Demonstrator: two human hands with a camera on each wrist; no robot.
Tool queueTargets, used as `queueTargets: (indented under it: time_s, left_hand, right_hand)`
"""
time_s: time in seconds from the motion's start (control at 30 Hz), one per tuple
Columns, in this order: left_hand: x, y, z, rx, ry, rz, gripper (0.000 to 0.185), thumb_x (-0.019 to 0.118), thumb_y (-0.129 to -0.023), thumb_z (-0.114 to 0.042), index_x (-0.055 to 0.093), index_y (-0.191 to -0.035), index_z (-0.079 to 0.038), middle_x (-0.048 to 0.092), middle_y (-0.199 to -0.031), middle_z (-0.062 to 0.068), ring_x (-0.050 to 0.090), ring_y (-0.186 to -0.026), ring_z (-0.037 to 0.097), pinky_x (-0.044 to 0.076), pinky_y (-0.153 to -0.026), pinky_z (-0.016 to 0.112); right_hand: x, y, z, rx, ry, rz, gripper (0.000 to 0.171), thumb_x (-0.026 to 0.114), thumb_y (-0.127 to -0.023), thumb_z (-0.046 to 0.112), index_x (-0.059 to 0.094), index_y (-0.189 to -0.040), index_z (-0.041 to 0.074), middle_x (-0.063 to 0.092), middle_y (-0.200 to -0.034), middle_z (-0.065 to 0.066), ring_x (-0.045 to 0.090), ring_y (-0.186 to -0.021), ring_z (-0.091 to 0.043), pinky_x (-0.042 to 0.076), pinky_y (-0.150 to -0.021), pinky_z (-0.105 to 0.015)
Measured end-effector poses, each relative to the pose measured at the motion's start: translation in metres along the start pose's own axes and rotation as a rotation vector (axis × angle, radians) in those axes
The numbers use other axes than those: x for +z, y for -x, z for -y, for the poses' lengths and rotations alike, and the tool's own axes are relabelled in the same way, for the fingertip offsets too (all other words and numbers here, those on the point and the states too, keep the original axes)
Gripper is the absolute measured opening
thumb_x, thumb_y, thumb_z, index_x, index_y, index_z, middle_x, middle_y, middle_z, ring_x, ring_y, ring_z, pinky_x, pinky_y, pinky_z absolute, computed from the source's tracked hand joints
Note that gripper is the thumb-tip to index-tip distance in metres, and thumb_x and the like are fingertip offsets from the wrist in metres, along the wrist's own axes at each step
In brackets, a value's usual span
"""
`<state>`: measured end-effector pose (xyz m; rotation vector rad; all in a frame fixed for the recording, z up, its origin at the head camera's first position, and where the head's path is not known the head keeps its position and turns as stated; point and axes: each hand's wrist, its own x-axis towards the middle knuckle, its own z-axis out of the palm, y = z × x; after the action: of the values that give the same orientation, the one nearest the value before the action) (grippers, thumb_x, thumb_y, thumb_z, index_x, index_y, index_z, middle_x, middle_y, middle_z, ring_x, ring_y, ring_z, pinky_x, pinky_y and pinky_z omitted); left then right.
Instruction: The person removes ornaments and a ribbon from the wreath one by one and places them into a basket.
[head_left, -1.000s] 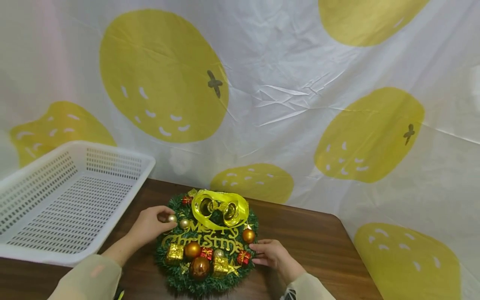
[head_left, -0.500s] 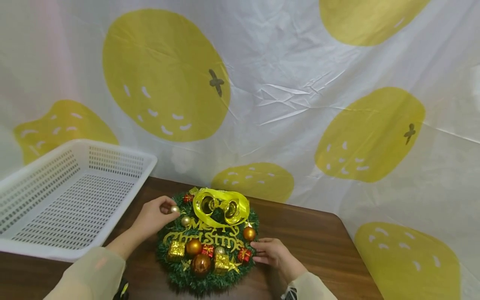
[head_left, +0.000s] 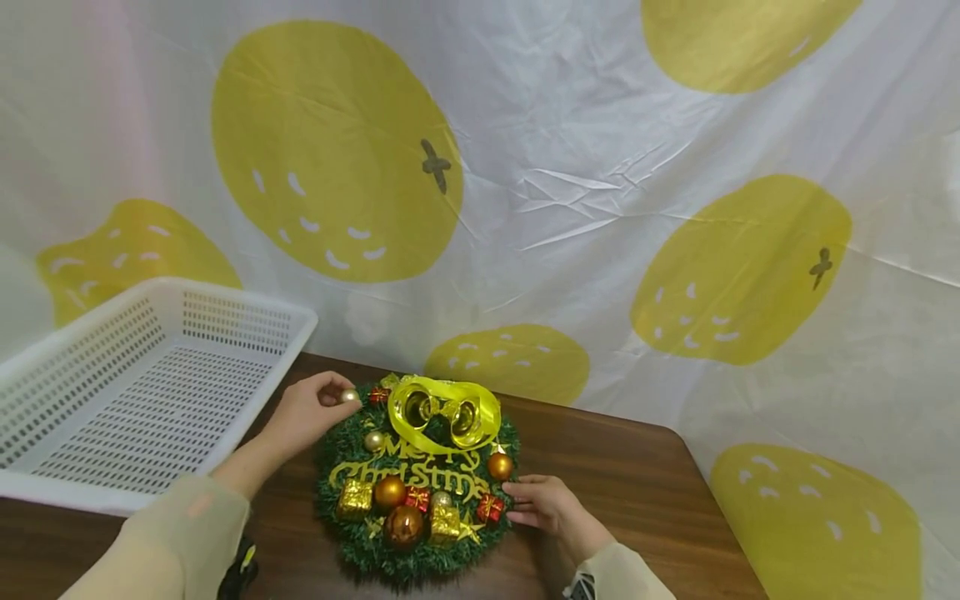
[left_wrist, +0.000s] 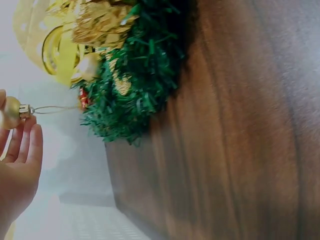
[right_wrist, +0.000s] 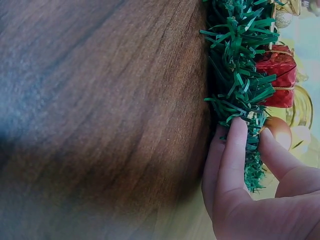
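The left hand [head_left: 303, 412] pinches a small gold bauble [head_left: 349, 396] at the Christmas wreath's [head_left: 420, 475] upper-left edge; it looks light, slick and fragile, best held by its cap. The right hand [head_left: 547, 508] grips the wreath's springy rim on the surface [head_left: 637, 492].

One round green tinsel wreath [head_left: 416, 483] lay on one dark brown wooden table [head_left: 622, 492]. It carried two red gift-box ornaments [head_left: 490, 507] at its 5 o'clock, two gold foil gift boxes [head_left: 354, 498] toward 7, three orange-copper baubles [head_left: 390, 492] and one yellow ribbon bow [head_left: 442, 411] at 12. One white perforated plastic basket [head_left: 142, 392] stood at the table's 9 o'clock.
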<state>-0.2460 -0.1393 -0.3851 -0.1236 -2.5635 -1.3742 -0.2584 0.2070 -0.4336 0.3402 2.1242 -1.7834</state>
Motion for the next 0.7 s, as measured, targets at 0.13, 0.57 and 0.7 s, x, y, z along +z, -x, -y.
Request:
queueTargets:
  time_s: [0.13,0.57,0.7]
  left_hand:
    - [-0.005,-0.004,-0.004,0.015,-0.008,-0.010,0.028,0.066,-0.086,-0.025,0.063,-0.105,-0.004,0.065,-0.096,0.011,0.058,-0.084,0.018,0.047,-0.069,0.029]
    - [-0.024,-0.015,-0.020,0.019,0.062,-0.003,0.035,0.064,-0.089,-0.025,0.061,-0.111,0.001,0.065,-0.102,0.018,0.061,-0.093,0.027,0.052,-0.080,0.036]
    - [-0.033,-0.020,-0.023,0.020,0.064,0.004,0.036,0.062,-0.090,-0.025,0.060,-0.113,0.003,0.063,-0.105,0.019,0.060,-0.096,0.028,0.052,-0.081,0.037]
  right_hand:
    - [0.000,0.000,0.000,0.003,0.000,-0.001,0.056,0.062,-0.086,0.000,0.034,-0.131,-0.020,0.048,-0.088,-0.013,0.051,-0.078,-0.021,0.058,-0.069,-0.029]
    - [0.000,0.001,-0.002,-0.002,-0.006,-0.003,0.055,0.061,-0.087,0.001,0.035,-0.130,-0.020,0.047,-0.085,-0.012,0.049,-0.073,-0.019,0.058,-0.066,-0.027]
    - [0.001,0.001,-0.001,-0.008,-0.012,-0.001,0.055,0.062,-0.086,0.000,0.034,-0.130,-0.020,0.047,-0.087,-0.013,0.049,-0.074,-0.019,0.058,-0.067,-0.028]
